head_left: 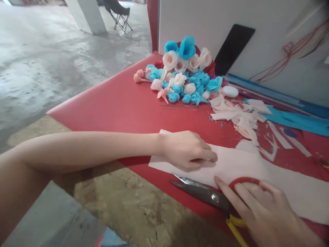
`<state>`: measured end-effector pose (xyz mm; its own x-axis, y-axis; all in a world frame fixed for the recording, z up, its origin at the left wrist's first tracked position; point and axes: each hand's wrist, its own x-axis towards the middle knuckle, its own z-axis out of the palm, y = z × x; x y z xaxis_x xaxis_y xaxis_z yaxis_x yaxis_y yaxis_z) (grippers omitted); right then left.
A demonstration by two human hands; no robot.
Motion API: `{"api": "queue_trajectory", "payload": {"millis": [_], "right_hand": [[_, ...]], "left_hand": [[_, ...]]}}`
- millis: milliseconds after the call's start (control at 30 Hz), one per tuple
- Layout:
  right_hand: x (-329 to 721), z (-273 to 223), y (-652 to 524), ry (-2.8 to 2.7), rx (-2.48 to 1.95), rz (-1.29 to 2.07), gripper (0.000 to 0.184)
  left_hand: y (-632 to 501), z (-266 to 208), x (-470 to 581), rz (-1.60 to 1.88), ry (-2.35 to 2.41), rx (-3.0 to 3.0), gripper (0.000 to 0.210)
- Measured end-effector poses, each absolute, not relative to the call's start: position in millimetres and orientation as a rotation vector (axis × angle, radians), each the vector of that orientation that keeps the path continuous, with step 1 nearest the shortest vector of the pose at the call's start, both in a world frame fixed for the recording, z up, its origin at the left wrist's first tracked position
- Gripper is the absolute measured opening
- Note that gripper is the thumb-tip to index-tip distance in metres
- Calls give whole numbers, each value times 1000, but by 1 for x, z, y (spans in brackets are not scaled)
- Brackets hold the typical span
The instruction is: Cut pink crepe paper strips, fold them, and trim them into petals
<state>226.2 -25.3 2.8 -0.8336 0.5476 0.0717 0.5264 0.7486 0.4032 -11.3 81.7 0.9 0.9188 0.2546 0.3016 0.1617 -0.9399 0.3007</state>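
Note:
A long pale pink sheet of crepe paper [231, 164] lies across the red table near its front edge. My left hand [189, 149] rests on the sheet's left end with its fingers curled down against it. My right hand [267, 209] grips a pair of scissors [200, 193] with dark blades, a red handle loop and yellow on the lower handle. Its index finger stretches forward onto the paper's edge. The blades point left, slightly parted, beside the sheet's near edge and below my left hand.
Blue, white and pink paper flowers [180, 82] are heaped at the back. Pale paper scraps [244, 120] and a blue paper strip [295, 120] lie on the right. A white oval object [230, 91] sits by the flowers. A black folding chair [118, 12] stands on the floor beyond.

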Motion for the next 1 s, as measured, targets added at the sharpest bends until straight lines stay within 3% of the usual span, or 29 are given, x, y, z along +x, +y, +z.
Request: {"api": "queue_trajectory", "payload": {"millis": [133, 667, 1000], "right_hand": [[224, 1, -23, 2870, 938, 632, 74], [212, 10, -3, 2993, 697, 565, 54], [214, 11, -3, 3111, 654, 595, 59]], "left_hand": [[82, 0, -11, 533, 312, 2815, 24], [82, 0, -10, 502, 331, 2809, 28], [82, 0, -10, 478, 332, 2776, 22]]}}
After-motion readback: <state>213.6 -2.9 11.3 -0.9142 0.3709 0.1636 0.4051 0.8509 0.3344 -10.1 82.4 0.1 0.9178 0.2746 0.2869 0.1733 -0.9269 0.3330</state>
